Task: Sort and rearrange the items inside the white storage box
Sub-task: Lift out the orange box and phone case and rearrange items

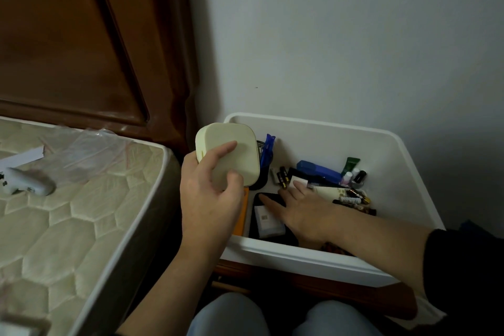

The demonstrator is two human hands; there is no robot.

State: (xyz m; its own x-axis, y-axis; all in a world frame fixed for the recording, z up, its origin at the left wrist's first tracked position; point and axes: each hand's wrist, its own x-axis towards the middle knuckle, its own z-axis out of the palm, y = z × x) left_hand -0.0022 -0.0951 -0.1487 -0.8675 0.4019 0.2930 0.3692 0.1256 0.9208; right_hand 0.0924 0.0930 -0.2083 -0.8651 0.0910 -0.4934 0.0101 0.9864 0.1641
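Your left hand [210, 194] grips a pale yellow, rounded square plastic case [227, 154], lifted above the near-left corner of the white plastic storage box [409, 161]. To its right, your right hand [302, 210] lies inside the box, fingers straight, resting on a flat black pouch [268, 199], with loose batteries [282, 176] just beyond the fingertips. You seem mid-sort; next, you likely need a cleared spot for the case.

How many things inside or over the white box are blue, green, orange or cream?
Blue: 2, the case and the clip
Green: 1, the tube
Orange: 1, the flat item
Cream: 1, the square case in the left hand
Total: 5
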